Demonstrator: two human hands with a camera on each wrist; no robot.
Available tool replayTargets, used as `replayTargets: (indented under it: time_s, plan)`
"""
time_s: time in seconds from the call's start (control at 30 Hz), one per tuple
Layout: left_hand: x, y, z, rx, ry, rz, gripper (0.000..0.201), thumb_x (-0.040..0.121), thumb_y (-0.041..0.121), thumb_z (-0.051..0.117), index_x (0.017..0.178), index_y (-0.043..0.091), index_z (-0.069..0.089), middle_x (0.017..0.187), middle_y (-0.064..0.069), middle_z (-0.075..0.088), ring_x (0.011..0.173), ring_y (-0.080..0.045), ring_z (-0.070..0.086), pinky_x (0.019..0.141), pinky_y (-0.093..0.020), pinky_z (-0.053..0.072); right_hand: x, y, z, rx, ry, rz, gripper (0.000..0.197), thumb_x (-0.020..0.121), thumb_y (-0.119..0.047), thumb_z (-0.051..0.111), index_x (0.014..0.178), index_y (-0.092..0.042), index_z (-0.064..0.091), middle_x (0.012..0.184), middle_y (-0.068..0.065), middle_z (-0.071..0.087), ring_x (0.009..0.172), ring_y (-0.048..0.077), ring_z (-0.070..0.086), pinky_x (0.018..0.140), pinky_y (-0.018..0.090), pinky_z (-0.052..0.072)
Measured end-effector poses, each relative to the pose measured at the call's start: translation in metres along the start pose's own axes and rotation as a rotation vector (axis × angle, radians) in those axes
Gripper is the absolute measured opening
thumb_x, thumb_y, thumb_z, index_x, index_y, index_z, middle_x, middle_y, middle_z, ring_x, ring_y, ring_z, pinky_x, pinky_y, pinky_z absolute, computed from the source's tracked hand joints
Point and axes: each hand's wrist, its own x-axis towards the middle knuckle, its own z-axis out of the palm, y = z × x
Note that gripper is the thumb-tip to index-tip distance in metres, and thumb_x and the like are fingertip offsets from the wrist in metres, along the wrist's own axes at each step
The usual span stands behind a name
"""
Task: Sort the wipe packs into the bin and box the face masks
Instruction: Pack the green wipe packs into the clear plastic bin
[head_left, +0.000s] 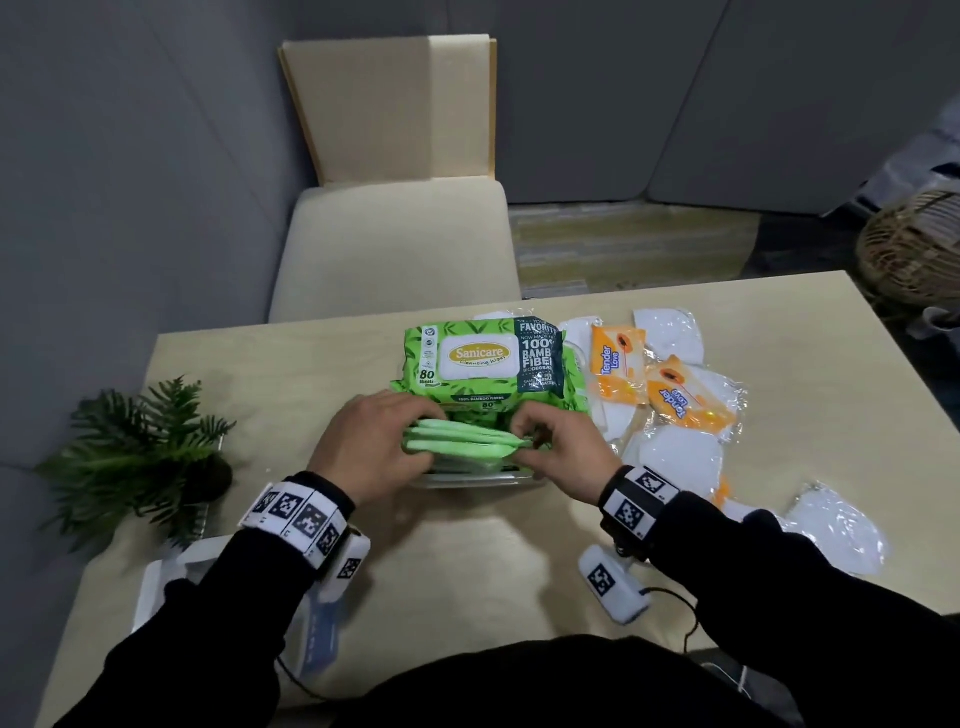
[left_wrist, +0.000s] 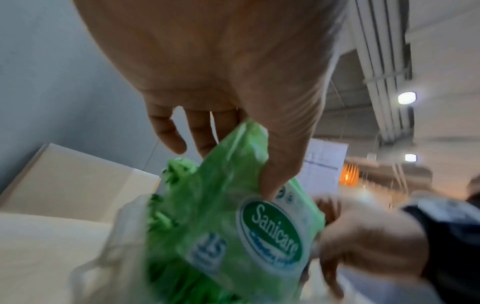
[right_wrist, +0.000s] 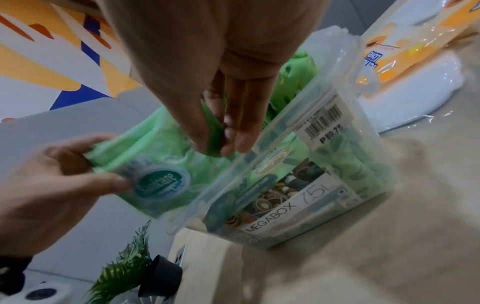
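From the head view, our left hand (head_left: 363, 447) and right hand (head_left: 561, 447) each pinch one end of the small green wipe packs (head_left: 462, 441), held over the clear bin (head_left: 478, 482) near the table's (head_left: 467, 561) middle. Orange wipe packs (head_left: 618, 371) and bagged face masks (head_left: 675, 452) lie toward the right edge. The left wrist view shows the thumb clamping the pack. The right wrist view shows fingertips (right_wrist: 241, 142) nipping its seal above the bin. We judge wipe sorting is underway; next, lower and release.

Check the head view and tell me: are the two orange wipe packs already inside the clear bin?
No. Both orange wipe packs lie on the table, right of the clear bin.
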Motion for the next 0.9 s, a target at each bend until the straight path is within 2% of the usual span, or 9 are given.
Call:
replayTargets:
  time_s: [0.1,0.17,0.27,0.4,0.53,0.6,0.7,0.8,0.9]
  plan:
    - [0.005,0.012,-0.016,-0.219,0.114,0.046,0.043,0.064,0.039,0.072,0.106,0.030,0.075,0.097,0.019,0.072,0.087,-0.010,0.064,0.080,-0.030,0.049,0.004,-0.003,0.003,-0.055,0.012,0.014,0.032,0.081,-0.005,0.081,0.079,-0.030,0.060,0.074,-0.011,0.064,0.064,0.022,0.064,0.059,0.048,0.060]
    - [0.012,0.020,-0.027,-0.313,0.094,0.019,0.048,0.065,0.039,0.077,0.112,0.030,0.072,0.100,0.015,0.072,0.091,-0.009,0.067,0.083,-0.025,0.051,0.009,-0.009,0.009,-0.239,-0.040,-0.021,0.019,0.080,-0.017,0.080,0.082,-0.026,0.063,0.078,-0.006,0.068,0.071,0.022,0.064,0.066,0.046,0.056]
    - [0.030,0.024,-0.031,-0.062,-0.058,0.079,0.049,0.069,0.038,0.078,0.117,0.029,0.072,0.109,0.007,0.076,0.098,-0.019,0.070,0.085,-0.033,0.054,0.018,-0.024,0.018,-0.495,-0.194,-0.070,0.031,0.081,-0.035,0.081,0.096,-0.013,0.066,0.093,0.005,0.069,0.081,0.024,0.060,0.069,0.037,0.048]
    - [0.047,0.020,-0.021,0.153,-0.226,0.060,0.051,0.080,0.038,0.081,0.130,0.031,0.069,0.120,0.005,0.075,0.108,-0.021,0.067,0.089,-0.034,0.052,0.017,-0.031,0.020,-0.403,-0.130,-0.101,0.037,0.091,-0.041,0.073,0.081,-0.011,0.054,0.078,0.003,0.055,0.068,0.019,0.046,0.061,0.033,0.030]
    - [0.042,0.021,-0.010,0.118,-0.033,0.098,0.063,0.069,0.046,0.089,0.125,0.030,0.064,0.117,0.006,0.070,0.101,-0.023,0.067,0.078,-0.034,0.053,0.017,-0.031,0.022,-0.307,-0.155,-0.029,0.021,0.095,-0.034,0.071,0.096,-0.014,0.066,0.074,-0.008,0.057,0.064,0.012,0.050,0.060,0.025,0.034]
    - [0.034,0.010,-0.010,0.042,0.066,0.080,0.071,0.058,0.051,0.094,0.118,0.030,0.062,0.112,0.008,0.065,0.094,-0.016,0.063,0.074,-0.032,0.052,0.015,-0.032,0.020,-0.337,-0.170,-0.025,0.017,0.096,-0.033,0.070,0.090,-0.022,0.059,0.070,-0.014,0.053,0.059,0.005,0.048,0.057,0.019,0.033]
    - [0.019,-0.015,-0.009,-0.130,0.081,-0.035,0.059,0.059,0.042,0.097,0.111,0.030,0.072,0.104,0.010,0.069,0.084,-0.012,0.065,0.079,-0.034,0.056,0.012,-0.027,0.021,-0.374,-0.163,0.003,0.024,0.097,-0.033,0.068,0.086,-0.021,0.050,0.077,-0.002,0.057,0.067,0.017,0.051,0.063,0.028,0.036]
    - [0.010,-0.020,0.003,-0.216,0.093,-0.077,0.047,0.070,0.032,0.093,0.114,0.025,0.080,0.107,0.005,0.077,0.087,-0.011,0.070,0.089,-0.036,0.058,0.012,-0.025,0.033,-0.411,-0.215,0.041,0.029,0.101,-0.035,0.061,0.083,-0.017,0.047,0.082,0.014,0.062,0.076,0.031,0.060,0.065,0.034,0.039]
    - [0.010,-0.012,0.012,-0.211,0.090,-0.060,0.042,0.078,0.030,0.088,0.119,0.025,0.078,0.111,0.002,0.077,0.088,-0.010,0.065,0.092,-0.033,0.056,0.016,-0.028,0.034,-0.438,-0.244,0.071,0.042,0.103,-0.035,0.057,0.070,-0.017,0.040,0.075,0.012,0.053,0.072,0.029,0.054,0.064,0.031,0.031]
